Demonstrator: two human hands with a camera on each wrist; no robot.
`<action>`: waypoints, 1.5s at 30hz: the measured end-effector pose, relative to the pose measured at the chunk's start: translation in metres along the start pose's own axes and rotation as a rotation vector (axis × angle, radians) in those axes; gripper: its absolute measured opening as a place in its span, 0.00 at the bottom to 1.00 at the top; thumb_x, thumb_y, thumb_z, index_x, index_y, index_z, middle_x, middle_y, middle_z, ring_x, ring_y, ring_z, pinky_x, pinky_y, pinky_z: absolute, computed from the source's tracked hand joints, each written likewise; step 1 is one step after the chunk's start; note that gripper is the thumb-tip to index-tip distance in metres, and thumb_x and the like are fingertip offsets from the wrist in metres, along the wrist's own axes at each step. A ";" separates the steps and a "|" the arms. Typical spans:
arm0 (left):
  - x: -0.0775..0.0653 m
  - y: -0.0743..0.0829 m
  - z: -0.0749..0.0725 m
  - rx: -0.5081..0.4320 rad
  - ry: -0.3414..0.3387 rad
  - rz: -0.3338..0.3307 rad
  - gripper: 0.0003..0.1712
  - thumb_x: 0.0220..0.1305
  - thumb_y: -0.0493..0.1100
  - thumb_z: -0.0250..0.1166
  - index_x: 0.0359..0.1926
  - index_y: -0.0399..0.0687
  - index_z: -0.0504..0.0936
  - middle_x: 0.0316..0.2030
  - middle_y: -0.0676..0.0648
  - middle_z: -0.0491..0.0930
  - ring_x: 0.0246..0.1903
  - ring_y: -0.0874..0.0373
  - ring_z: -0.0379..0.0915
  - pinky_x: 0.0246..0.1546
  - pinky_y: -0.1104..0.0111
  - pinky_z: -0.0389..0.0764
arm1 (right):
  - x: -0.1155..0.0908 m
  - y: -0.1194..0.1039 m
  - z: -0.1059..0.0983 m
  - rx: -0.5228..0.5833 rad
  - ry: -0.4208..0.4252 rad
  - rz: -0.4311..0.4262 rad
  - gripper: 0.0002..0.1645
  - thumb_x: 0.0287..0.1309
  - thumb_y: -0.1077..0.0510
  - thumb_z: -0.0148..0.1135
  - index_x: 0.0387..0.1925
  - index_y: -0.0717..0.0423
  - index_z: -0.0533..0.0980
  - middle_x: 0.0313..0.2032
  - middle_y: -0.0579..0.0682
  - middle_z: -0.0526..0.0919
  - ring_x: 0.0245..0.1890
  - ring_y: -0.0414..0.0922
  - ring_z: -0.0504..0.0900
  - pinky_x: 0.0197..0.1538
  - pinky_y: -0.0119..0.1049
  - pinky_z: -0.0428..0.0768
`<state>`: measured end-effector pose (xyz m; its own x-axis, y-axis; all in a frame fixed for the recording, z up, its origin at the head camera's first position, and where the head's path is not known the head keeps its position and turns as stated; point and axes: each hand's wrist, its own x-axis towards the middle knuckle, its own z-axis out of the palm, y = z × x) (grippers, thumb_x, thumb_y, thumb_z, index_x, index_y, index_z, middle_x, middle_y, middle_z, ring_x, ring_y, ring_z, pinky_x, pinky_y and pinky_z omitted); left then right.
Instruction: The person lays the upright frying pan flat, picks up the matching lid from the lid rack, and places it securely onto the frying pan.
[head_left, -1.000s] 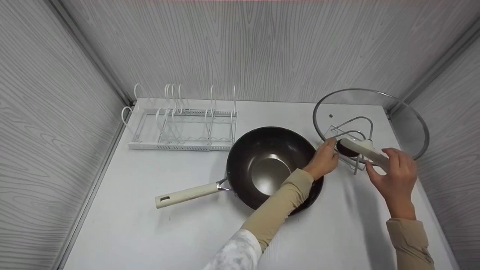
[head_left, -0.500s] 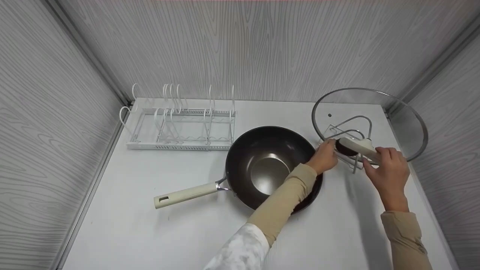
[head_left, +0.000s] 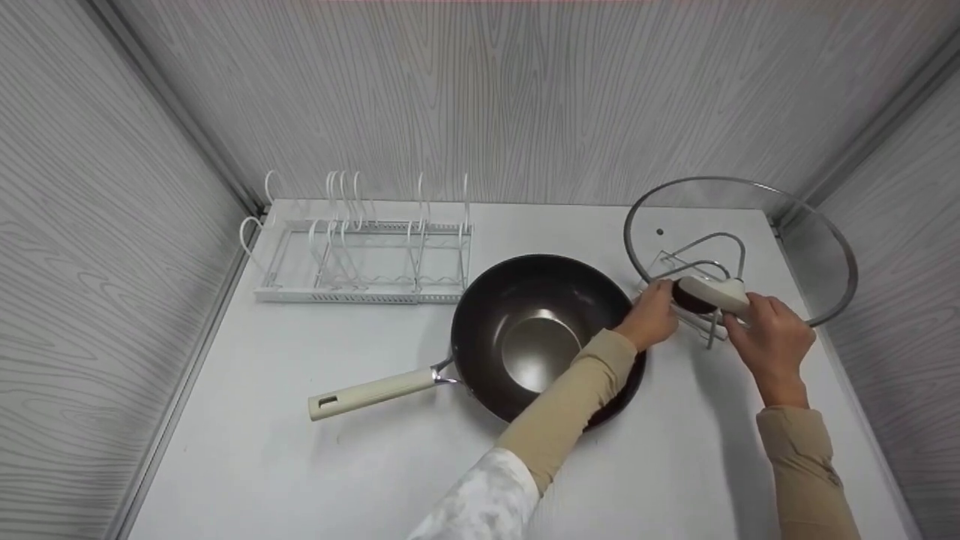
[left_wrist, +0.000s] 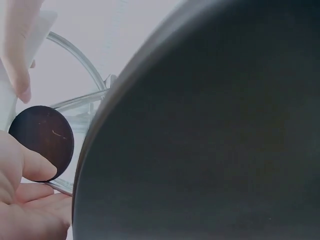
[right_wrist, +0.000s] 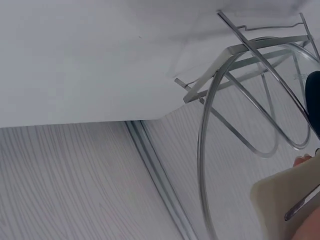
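A large glass lid (head_left: 814, 232) with a grey rim stands tilted in a small wire lid stand (head_left: 712, 238) at the right. Its cream handle (head_left: 716, 294) faces the front and ends in a dark round disc (left_wrist: 42, 142). My right hand (head_left: 772, 337) grips the handle's right end, thumb below and fingers above. My left hand (head_left: 651, 319) reaches across the wok and pinches at the stand's near left part. In the left wrist view the left thumb overlaps the disc, other fingers lie below, and a thin metal bar runs out between them.
A dark wok (head_left: 540, 285) sits mid-table under my left forearm, its cream handle (head_left: 371, 394) pointing left. Behind it at the left stands a white wire rack (head_left: 360, 296) with upright hoops. Wood-patterned panels (head_left: 480, 97) enclose the table at the back and sides.
My right hand has shifted left along the lid's handle, closer to the disc end. The left hand, lid, stand and wok hold nearly the same places.
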<state>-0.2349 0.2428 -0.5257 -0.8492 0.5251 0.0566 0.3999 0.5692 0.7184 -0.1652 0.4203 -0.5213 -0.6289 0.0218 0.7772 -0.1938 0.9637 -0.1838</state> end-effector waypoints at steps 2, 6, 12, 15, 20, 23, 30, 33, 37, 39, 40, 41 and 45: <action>-0.001 0.001 0.002 -0.003 -0.001 0.000 0.28 0.67 0.31 0.53 0.68 0.36 0.65 0.62 0.41 0.70 0.63 0.58 0.67 0.62 0.76 0.68 | -0.001 0.001 0.001 0.021 0.044 -0.012 0.16 0.42 0.63 0.74 0.34 0.68 0.80 0.27 0.65 0.83 0.23 0.63 0.81 0.23 0.57 0.74; -0.001 0.002 0.003 -0.006 -0.002 -0.008 0.30 0.67 0.30 0.53 0.70 0.33 0.63 0.64 0.40 0.67 0.65 0.56 0.65 0.63 0.77 0.65 | -0.002 0.002 0.002 0.050 0.096 -0.016 0.16 0.42 0.62 0.75 0.33 0.67 0.81 0.26 0.64 0.83 0.23 0.63 0.82 0.23 0.56 0.75; -0.001 0.004 0.003 0.015 0.010 -0.023 0.29 0.66 0.31 0.55 0.68 0.35 0.65 0.62 0.41 0.68 0.63 0.57 0.67 0.62 0.76 0.68 | -0.001 0.001 0.003 0.048 0.122 -0.015 0.14 0.43 0.63 0.75 0.32 0.67 0.81 0.26 0.65 0.83 0.23 0.63 0.82 0.24 0.58 0.76; 0.001 0.006 0.003 0.056 0.035 -0.027 0.27 0.66 0.32 0.57 0.66 0.36 0.68 0.59 0.42 0.70 0.57 0.57 0.72 0.56 0.75 0.73 | 0.000 0.000 0.002 0.055 0.149 -0.020 0.13 0.43 0.63 0.75 0.31 0.68 0.81 0.25 0.66 0.83 0.23 0.63 0.82 0.24 0.58 0.77; 0.003 0.007 0.004 0.098 0.070 -0.028 0.24 0.65 0.32 0.59 0.62 0.37 0.71 0.55 0.44 0.72 0.50 0.58 0.75 0.48 0.77 0.76 | 0.005 -0.008 -0.001 0.070 0.210 -0.013 0.13 0.44 0.62 0.76 0.30 0.68 0.82 0.25 0.66 0.83 0.23 0.63 0.82 0.25 0.58 0.78; 0.004 0.007 0.003 0.093 0.076 -0.024 0.23 0.65 0.31 0.59 0.61 0.36 0.72 0.55 0.43 0.72 0.51 0.58 0.75 0.49 0.79 0.76 | 0.010 -0.013 -0.005 0.077 0.242 -0.003 0.13 0.43 0.62 0.77 0.30 0.67 0.82 0.25 0.66 0.83 0.23 0.63 0.82 0.26 0.58 0.77; 0.004 0.012 -0.006 0.112 0.016 0.001 0.28 0.65 0.31 0.57 0.66 0.33 0.68 0.58 0.39 0.72 0.55 0.56 0.74 0.51 0.77 0.76 | 0.018 -0.022 -0.016 0.089 0.294 0.039 0.13 0.42 0.63 0.77 0.30 0.67 0.83 0.24 0.65 0.83 0.22 0.64 0.82 0.28 0.59 0.78; 0.005 0.016 -0.013 0.150 -0.025 0.018 0.28 0.65 0.33 0.56 0.66 0.37 0.68 0.57 0.42 0.73 0.55 0.58 0.73 0.51 0.76 0.76 | 0.022 -0.024 -0.020 0.102 0.326 0.064 0.12 0.43 0.63 0.77 0.29 0.67 0.84 0.24 0.65 0.83 0.22 0.64 0.81 0.30 0.60 0.79; 0.003 0.022 -0.023 0.181 -0.073 0.041 0.30 0.66 0.35 0.55 0.69 0.39 0.65 0.59 0.43 0.73 0.56 0.58 0.72 0.53 0.73 0.76 | 0.028 -0.027 -0.025 0.114 0.363 0.095 0.13 0.43 0.62 0.78 0.29 0.68 0.84 0.23 0.65 0.83 0.22 0.64 0.81 0.32 0.61 0.80; 0.001 0.025 -0.028 0.191 -0.096 0.055 0.31 0.67 0.36 0.53 0.71 0.38 0.63 0.61 0.42 0.72 0.58 0.57 0.71 0.55 0.73 0.75 | 0.031 -0.029 -0.029 0.112 0.379 0.114 0.13 0.42 0.62 0.78 0.29 0.68 0.84 0.24 0.65 0.83 0.23 0.64 0.82 0.32 0.60 0.80; -0.001 0.027 -0.031 0.194 -0.107 0.063 0.31 0.67 0.36 0.53 0.71 0.38 0.62 0.61 0.41 0.71 0.59 0.56 0.71 0.56 0.72 0.74 | 0.032 -0.031 -0.030 0.109 0.388 0.123 0.13 0.41 0.62 0.79 0.29 0.68 0.85 0.24 0.65 0.83 0.23 0.64 0.82 0.33 0.60 0.81; -0.002 0.028 -0.033 0.199 -0.117 0.070 0.32 0.67 0.37 0.52 0.71 0.38 0.62 0.62 0.41 0.71 0.60 0.55 0.70 0.57 0.72 0.73 | 0.033 -0.032 -0.032 0.109 0.400 0.136 0.14 0.40 0.63 0.79 0.29 0.67 0.85 0.25 0.65 0.84 0.24 0.64 0.83 0.34 0.55 0.83; -0.010 0.032 -0.041 0.232 -0.174 0.072 0.32 0.70 0.40 0.50 0.74 0.40 0.59 0.68 0.42 0.66 0.66 0.55 0.64 0.63 0.70 0.69 | 0.040 -0.042 -0.040 0.123 0.445 0.177 0.14 0.37 0.65 0.80 0.29 0.67 0.85 0.25 0.65 0.84 0.25 0.65 0.83 0.42 0.27 0.81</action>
<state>-0.2280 0.2300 -0.4754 -0.7520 0.6584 -0.0320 0.5422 0.6455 0.5379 -0.1517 0.3917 -0.4582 -0.2830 0.3197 0.9043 -0.2170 0.8970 -0.3850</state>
